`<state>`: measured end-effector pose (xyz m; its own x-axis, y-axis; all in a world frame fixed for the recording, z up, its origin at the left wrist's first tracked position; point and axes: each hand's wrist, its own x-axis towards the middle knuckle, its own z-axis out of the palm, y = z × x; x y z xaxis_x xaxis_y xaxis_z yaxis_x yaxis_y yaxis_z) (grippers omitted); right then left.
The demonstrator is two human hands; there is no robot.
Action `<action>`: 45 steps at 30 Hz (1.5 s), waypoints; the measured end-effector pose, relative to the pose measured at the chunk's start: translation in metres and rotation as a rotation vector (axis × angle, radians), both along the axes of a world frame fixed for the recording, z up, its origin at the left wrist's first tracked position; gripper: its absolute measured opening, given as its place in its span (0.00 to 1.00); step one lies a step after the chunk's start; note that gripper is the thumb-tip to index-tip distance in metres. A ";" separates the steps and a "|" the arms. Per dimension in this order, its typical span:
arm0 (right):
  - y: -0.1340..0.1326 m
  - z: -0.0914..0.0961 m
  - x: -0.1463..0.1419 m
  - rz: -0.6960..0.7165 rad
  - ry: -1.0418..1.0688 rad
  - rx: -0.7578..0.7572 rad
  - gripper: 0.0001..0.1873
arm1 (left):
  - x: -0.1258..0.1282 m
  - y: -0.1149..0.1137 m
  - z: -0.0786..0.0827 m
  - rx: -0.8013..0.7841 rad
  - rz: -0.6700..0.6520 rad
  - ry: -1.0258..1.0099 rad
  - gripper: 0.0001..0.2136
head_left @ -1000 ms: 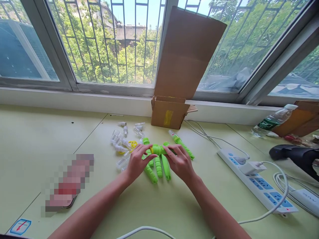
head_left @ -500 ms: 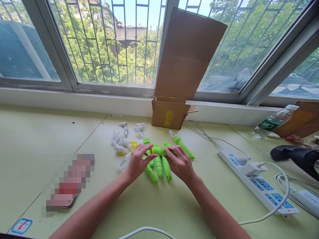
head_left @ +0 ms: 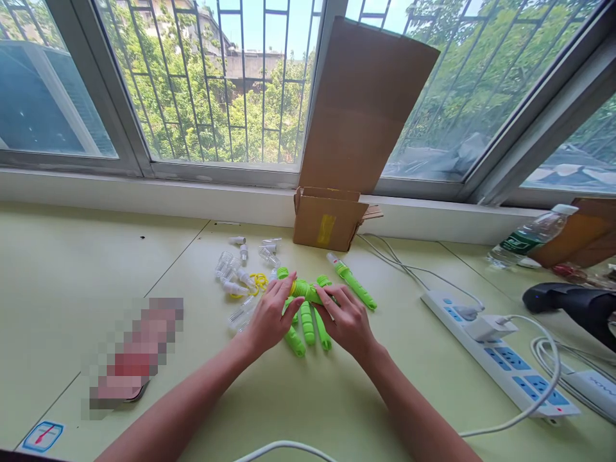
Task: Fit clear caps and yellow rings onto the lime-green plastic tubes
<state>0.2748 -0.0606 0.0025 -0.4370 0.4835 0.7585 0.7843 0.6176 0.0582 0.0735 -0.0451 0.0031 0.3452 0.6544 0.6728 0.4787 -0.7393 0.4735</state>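
Note:
Between my two hands a green plastic tube (head_left: 303, 289) with a ridged, threaded end lies sideways above other tubes. A yellow ring (head_left: 292, 289) sits around its left end. My left hand (head_left: 270, 316) is closed around that end, thumb below and fingers above. My right hand (head_left: 347, 316) grips the tube's other end between thumb and fingers, hiding part of it. Several similar green tubes (head_left: 307, 324) lie on the table beneath and in front of the hands. Left of them are clear plastic caps (head_left: 225, 264) and loose yellow rings (head_left: 258, 280).
A green tube with a clear tip (head_left: 355, 285) lies right of my hands. Behind stands an open cardboard box (head_left: 327, 221) against the windowsill. A power strip (head_left: 500, 359) with cables, a water bottle (head_left: 527, 237) and a black device (head_left: 568, 308) are at right. A blurred-out object (head_left: 139, 353) lies left.
My left fingers have shifted over the tube's ringed end, the index finger straighter and the thumb higher. My right hand has barely moved and keeps its grip.

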 end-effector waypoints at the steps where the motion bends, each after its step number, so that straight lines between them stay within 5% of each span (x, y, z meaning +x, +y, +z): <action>1: -0.001 0.000 -0.001 0.000 0.004 0.004 0.23 | 0.001 -0.001 0.001 -0.009 0.000 0.009 0.23; 19: -0.005 0.003 -0.008 0.002 -0.011 0.006 0.22 | 0.006 -0.003 -0.006 -0.164 -0.004 -0.072 0.24; 32: -0.008 0.005 -0.009 0.016 -0.008 -0.015 0.20 | 0.004 -0.004 0.004 -0.223 -0.047 -0.129 0.21; 45: -0.010 0.000 -0.016 -0.022 0.025 -0.157 0.18 | 0.003 0.000 0.003 -0.240 -0.045 -0.145 0.20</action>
